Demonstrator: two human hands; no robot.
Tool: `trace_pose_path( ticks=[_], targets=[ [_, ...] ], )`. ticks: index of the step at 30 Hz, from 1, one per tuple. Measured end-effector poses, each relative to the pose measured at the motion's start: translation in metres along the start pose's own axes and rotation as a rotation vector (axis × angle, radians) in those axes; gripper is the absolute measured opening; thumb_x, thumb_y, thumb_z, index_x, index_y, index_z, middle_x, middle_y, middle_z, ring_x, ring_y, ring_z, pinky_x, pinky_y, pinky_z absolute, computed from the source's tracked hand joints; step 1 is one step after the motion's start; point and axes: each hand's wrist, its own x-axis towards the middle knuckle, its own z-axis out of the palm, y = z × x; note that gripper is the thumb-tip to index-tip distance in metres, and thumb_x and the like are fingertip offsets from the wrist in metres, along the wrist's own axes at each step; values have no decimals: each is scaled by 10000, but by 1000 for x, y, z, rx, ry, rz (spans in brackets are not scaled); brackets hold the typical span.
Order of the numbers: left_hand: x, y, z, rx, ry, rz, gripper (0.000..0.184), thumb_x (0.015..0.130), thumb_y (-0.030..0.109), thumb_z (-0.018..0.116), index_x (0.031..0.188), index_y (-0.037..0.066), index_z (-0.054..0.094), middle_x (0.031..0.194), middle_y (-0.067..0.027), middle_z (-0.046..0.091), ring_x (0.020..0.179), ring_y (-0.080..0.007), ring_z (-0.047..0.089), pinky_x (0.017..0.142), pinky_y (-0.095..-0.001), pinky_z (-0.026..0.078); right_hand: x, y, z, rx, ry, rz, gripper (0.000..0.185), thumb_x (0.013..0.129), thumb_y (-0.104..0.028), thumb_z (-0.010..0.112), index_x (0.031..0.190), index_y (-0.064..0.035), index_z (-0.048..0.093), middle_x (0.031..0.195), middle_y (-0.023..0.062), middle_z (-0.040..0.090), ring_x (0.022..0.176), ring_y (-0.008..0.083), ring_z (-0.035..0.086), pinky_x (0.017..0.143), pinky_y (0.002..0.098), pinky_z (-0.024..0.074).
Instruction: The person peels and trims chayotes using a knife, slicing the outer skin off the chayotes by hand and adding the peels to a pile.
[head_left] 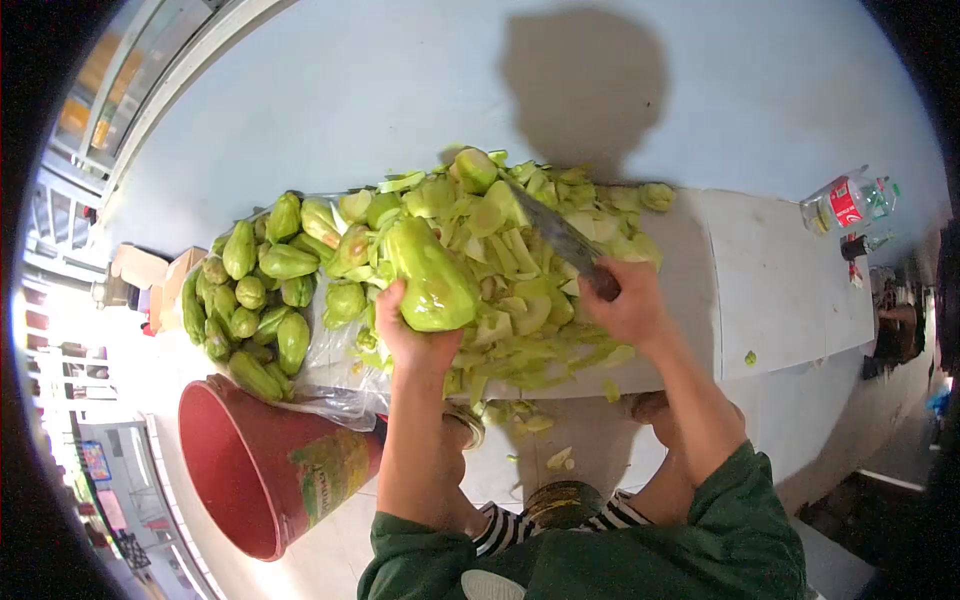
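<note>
Against a pale wall (380, 100), left fingers (390, 300) curl around a green vegetable (432, 278), right fingers (602, 311) around a knife (560, 238).

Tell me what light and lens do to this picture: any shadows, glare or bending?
Head view: a rounded shadow falls on the pale blue surface; head view: glossy highlights sit on the chayote in the left hand; head view: the white frame at upper left bends, the left edge is washed out and the corners go black.
</note>
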Motion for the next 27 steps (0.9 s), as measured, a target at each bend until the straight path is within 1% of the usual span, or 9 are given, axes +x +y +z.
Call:
trace_pose_path(
  ticks=[2, 3, 4, 7, 9, 11, 13, 17, 27],
  targets=[
    [0, 6, 2, -34, 31, -29, 639, 772, 372, 545, 1322, 53, 480, 1177, -122, 587, 1066, -272, 572, 928, -417, 461, -2, 2, 6, -34, -13, -123, 217, 672, -195, 696, 796, -49, 594, 637, 121, 600, 589, 329, 599, 555, 432, 476],
    [0, 7, 2, -67, 59, -68, 610, 784, 344, 528, 1323, 64, 481, 1205, -127, 576, 1107, -292, 552, 957, -436, 441, -3, 5, 11, -114, -21, -327, 254, 635, -206, 719, 817, -78, 596, 659, 94, 593, 610, 308, 601, 559, 422, 476],
    [6, 1, 0, -142, 128, -60, 544, 832, 388, 502, 1280, 78, 507, 1167, -136, 591, 1077, -307, 565, 914, -470, 461, -4, 7, 15, -192, -28, -529, 300, 599, -216, 743, 838, -107, 598, 682, 67, 586, 632, 287, 603, 563, 413, 476],
    [7, -6, -12, -167, 56, -166, 500, 859, 441, 504, 1204, 80, 535, 1095, -146, 616, 1019, -322, 590, 866, -479, 486, -9, -7, 31, -215, 31, -743, 271, 511, -146, 712, 752, -131, 588, 660, 20, 528, 606, 243, 566, 502, 353, 435],
    [10, -12, -7, -128, 3, -176, 516, 872, 489, 505, 1135, 45, 539, 1023, -163, 627, 930, -330, 617, 807, -458, 517, -12, -15, 35, -294, -14, -755, 260, 553, -176, 711, 776, -137, 582, 693, 8, 526, 619, 209, 566, 523, 333, 443],
    [3, -15, 11, -37, 115, -215, 554, 867, 497, 517, 1124, 6, 531, 983, -182, 630, 863, -327, 630, 773, -433, 533, -15, -17, 45, -281, 45, -813, 210, 613, -191, 686, 785, -138, 579, 678, 6, 496, 612, 197, 557, 533, 329, 440],
    [0, -17, 21, -55, 179, -235, 548, 893, 489, 479, 1179, 23, 523, 1005, -179, 625, 880, -305, 625, 797, -422, 530, -16, -21, 47, -301, 51, -808, 186, 637, -200, 676, 782, -135, 578, 677, 3, 496, 611, 190, 556, 537, 325, 438],
    [4, -25, 8, -53, 128, -259, 557, 872, 490, 521, 1117, -10, 530, 963, -207, 633, 847, -319, 641, 779, -432, 542, -17, -22, 45, -392, 39, -784, 112, 701, -230, 599, 785, -164, 564, 672, -12, 489, 655, 171, 566, 578, 311, 450],
    [6, -33, 1, -19, 76, -281, 490, 907, 441, 491, 1174, 36, 556, 1061, -164, 645, 916, -300, 636, 825, -425, 521, -22, -18, 41, -408, 37, -800, 106, 689, -227, 602, 756, -161, 553, 670, 0, 507, 636, 193, 575, 555, 333, 456]
  ],
)
